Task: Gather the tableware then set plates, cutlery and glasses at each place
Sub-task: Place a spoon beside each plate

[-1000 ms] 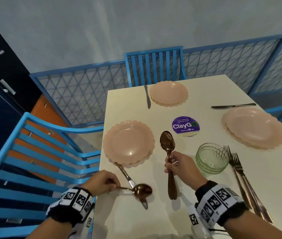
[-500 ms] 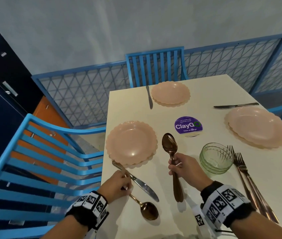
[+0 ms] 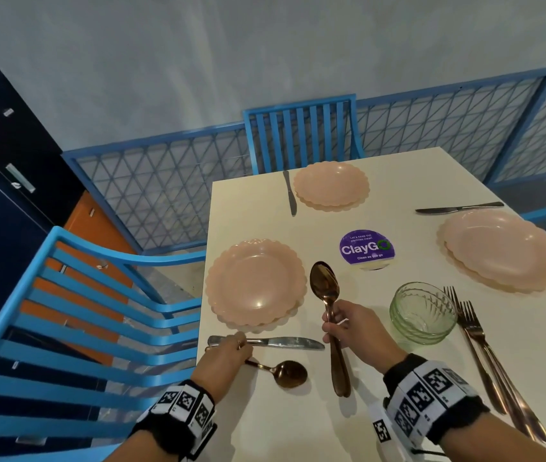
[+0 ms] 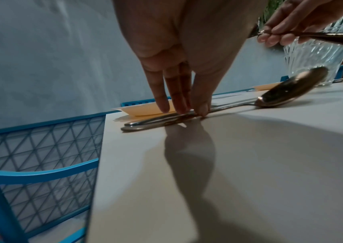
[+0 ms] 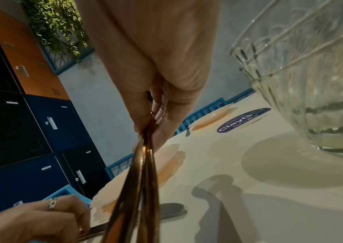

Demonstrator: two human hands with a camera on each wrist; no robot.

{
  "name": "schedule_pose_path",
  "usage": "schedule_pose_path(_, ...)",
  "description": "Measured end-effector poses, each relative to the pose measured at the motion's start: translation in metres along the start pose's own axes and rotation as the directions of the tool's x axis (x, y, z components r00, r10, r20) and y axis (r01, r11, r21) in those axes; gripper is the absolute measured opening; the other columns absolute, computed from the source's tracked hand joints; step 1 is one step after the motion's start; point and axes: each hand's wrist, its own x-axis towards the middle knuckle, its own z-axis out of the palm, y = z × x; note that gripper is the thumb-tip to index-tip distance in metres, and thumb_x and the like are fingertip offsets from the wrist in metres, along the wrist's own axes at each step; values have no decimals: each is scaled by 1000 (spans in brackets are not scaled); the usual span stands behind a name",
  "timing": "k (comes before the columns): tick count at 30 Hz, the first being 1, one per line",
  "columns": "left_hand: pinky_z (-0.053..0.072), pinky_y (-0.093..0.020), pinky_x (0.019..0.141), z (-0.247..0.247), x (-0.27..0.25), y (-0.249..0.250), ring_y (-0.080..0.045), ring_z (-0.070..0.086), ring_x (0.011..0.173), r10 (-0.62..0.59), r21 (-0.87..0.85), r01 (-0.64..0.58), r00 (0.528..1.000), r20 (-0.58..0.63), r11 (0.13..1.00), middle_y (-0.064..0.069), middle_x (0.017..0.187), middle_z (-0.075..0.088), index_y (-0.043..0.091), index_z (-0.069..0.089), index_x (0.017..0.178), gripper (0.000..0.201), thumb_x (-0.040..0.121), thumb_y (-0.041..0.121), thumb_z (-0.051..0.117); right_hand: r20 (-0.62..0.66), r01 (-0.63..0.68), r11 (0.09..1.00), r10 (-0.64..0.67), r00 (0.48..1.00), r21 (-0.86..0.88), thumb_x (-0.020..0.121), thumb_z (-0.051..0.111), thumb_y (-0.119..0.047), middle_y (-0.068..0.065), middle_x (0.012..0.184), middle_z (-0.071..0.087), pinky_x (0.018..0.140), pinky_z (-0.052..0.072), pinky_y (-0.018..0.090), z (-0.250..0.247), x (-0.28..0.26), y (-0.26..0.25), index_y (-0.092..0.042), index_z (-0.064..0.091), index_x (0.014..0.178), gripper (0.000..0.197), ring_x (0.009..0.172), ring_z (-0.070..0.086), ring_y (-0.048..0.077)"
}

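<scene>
On the cream table (image 3: 381, 411) near its left edge, the left hand (image 3: 228, 353) with straight fingertips should square the knife (image 3: 285, 342) and copper spoon (image 3: 285, 373) parallel under the pink plate (image 3: 254, 283), while the right hand (image 3: 353, 330) grasps its remaining spoons (image 3: 326, 288).

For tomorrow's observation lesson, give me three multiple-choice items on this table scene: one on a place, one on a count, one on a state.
1. Where does the silver knife lie?
A. in the green bowl
B. between the near pink plate and the copper spoon
C. on a chair

2. How many pink plate settings show?
A. one
B. three
C. five

3. What is the right hand doing?
A. resting flat
B. lifting the glass bowl
C. gripping copper spoons

Answers: B, the head view shows it there; B, three settings; C, fingers wrap the handles.
</scene>
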Motion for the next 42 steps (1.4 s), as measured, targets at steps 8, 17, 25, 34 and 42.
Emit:
schedule_pose_path(8, 46, -15, 37, 11, 7, -1, -4, 59, 51, -127, -55, 124, 990, -54, 991, 7, 71, 64, 21, 62, 79, 49, 42, 8, 92, 10, 0, 1000, 0, 1000, -10, 87, 61, -5, 6, 81, 63, 51, 48, 13, 0, 2, -1, -16, 57, 81, 13, 61, 69, 10)
schedule_pose_path(17, 36, -13, 31, 5, 11, 19, -5, 50, 32, -116, 92, 131, 982, -150, 987, 3, 47, 58, 20, 65, 58, 47, 23, 5, 92, 33, -14, 1000, 14, 999, -5, 88, 61, -6, 3, 80, 61, 54, 47, 14, 4, 5, -3, -18, 56, 80, 15, 66, 69, 15)
schedule_pose_path(25, 45, -18, 34, -4, 13, 34, -10, 59, 49, -93, 135, 124, 973, -210, 983, 1, 62, 64, 19, 66, 54, 41, 27, 3, 91, 24, -20, 1000, 20, 1000, -12, 88, 61, -6, 4, 82, 63, 54, 48, 14, 0, 8, -2, -18, 57, 83, 13, 67, 71, 15)
schedule_pose_path(34, 49, -20, 51, -11, 13, 44, -12, 62, 68, -152, 97, 172, 970, -189, 980, 0, 80, 66, 16, 69, 72, 22, 58, 7, 84, 22, -16, 1000, 17, 1000, -24, 87, 61, -7, 8, 84, 65, 53, 48, 14, 1, 7, 0, -18, 57, 82, 13, 66, 70, 15)
schedule_pose_path(42, 50, -31, 74, -9, 12, 47, -21, 58, 99, -203, 86, 217, 968, -147, 972, -7, 110, 59, 9, 62, 103, 19, 91, 3, 48, 13, 1, 999, -1, 1000, -43, 87, 61, -6, 6, 82, 63, 48, 44, 10, 1, 6, 1, -15, 57, 84, 10, 65, 70, 15)
